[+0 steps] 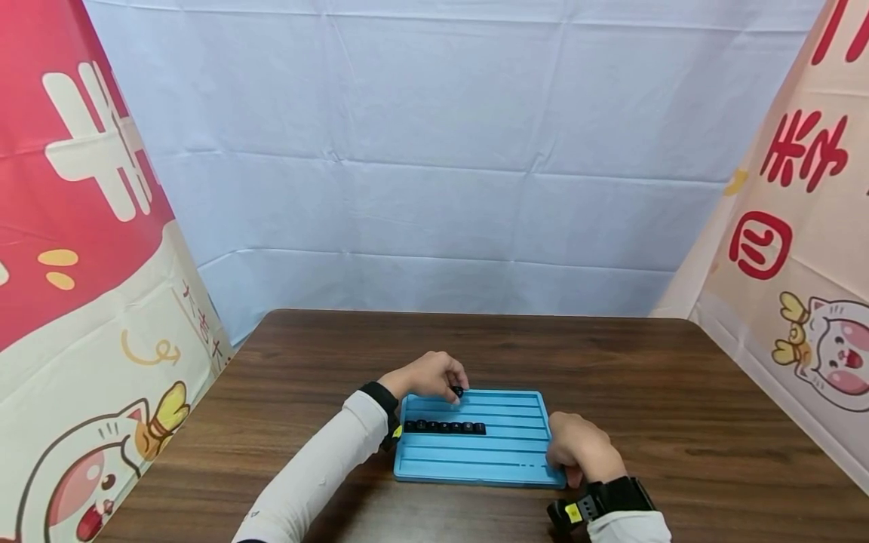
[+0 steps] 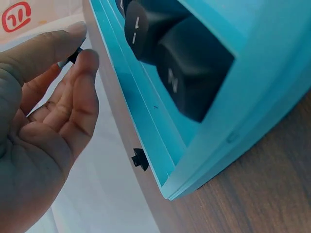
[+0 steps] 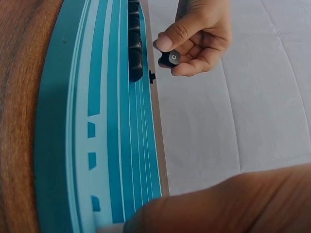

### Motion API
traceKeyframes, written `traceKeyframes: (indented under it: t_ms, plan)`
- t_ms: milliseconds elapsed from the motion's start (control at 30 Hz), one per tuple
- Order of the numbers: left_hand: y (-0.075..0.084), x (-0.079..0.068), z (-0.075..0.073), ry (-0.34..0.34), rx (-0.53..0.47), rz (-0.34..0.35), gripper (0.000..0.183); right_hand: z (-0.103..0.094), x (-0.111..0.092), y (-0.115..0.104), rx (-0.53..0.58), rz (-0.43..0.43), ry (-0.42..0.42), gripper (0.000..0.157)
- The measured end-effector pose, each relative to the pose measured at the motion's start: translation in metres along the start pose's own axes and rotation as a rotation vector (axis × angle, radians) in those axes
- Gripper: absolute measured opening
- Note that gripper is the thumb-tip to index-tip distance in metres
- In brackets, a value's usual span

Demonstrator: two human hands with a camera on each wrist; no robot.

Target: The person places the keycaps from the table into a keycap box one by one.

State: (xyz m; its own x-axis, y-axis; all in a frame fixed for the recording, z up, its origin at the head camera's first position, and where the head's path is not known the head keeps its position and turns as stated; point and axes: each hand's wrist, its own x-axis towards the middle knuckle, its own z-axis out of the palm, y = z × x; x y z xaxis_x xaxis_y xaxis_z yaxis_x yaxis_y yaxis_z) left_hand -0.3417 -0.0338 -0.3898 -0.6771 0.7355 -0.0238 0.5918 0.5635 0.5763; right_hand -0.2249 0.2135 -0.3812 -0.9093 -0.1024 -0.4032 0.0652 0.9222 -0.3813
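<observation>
My left hand (image 1: 428,375) pinches a single black keycap (image 3: 170,58) between thumb and fingertips, over the far part of a light blue ridged tray (image 1: 516,445). In the right wrist view a pale character shows on that keycap. Several black keycaps (image 1: 444,427) stand side by side in one of the tray's grooves, starting at its left end. My right hand (image 1: 584,446) grips the tray's right edge near the front corner. Only part of the right hand shows in its own wrist view.
Past the tray's far edge, a small black piece (image 2: 140,159) shows in both wrist views. The tray lies on a dark wooden table (image 1: 326,339). A pale blue cloth (image 1: 434,188) hangs behind, and printed cloths (image 1: 781,317) flank both sides.
</observation>
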Motion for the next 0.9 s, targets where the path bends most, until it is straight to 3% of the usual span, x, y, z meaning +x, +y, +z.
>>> traceKeyframes:
  t_ms: [433, 767, 900]
  plan:
    - [0.0036, -0.0028, 0.0024, 0.019, -0.091, -0.042, 0.019, 0.0003, 0.0002, -0.0002, -0.001, -0.001, -0.002, 0.005]
    - [0.0031, -0.0033, 0.0031, 0.031, -0.091, -0.022, 0.020, -0.0003, 0.0000, -0.0003, 0.000, -0.004, 0.001, 0.004]
    - [0.0033, -0.0042, 0.0022, 0.015, -0.078, 0.020, 0.026, -0.0004, -0.0005, -0.0005, 0.001, -0.005, 0.000, 0.005]
